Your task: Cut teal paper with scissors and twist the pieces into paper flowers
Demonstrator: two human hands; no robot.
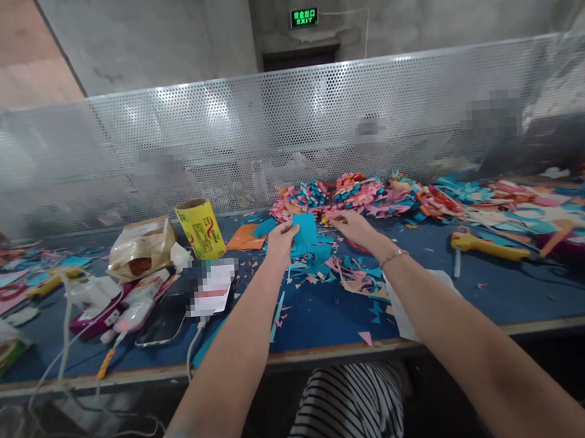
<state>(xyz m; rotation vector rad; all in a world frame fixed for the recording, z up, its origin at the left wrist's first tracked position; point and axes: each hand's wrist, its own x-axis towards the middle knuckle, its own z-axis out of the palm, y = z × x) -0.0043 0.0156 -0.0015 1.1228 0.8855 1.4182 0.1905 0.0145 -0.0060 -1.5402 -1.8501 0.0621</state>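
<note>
Both arms reach in from the bottom edge to the frame's center, over a blue table. Left hand pinches the left edge of a blue card, thumb & fingers pressed together on it; card stands roughly upright, just above a heap of scraps at center. Right hand sits just right of the card, fingers curled toward it; can't tell if it touches the card or grips anything. A bracelet is on the right wrist.

Behind the hands, center-right: paper flowers in pink, blue & orange, w/ more cut paper spreading toward the right edge. Right of center: yellow glue gun lying flat. Left of center: yellow roll standing upright, a brown bag beside it, an orange sheet between roll & card. Lower left: phone w/ cable running off the table's front edge. Perforated metal screen runs across the back; green exit sign at top center.
</note>
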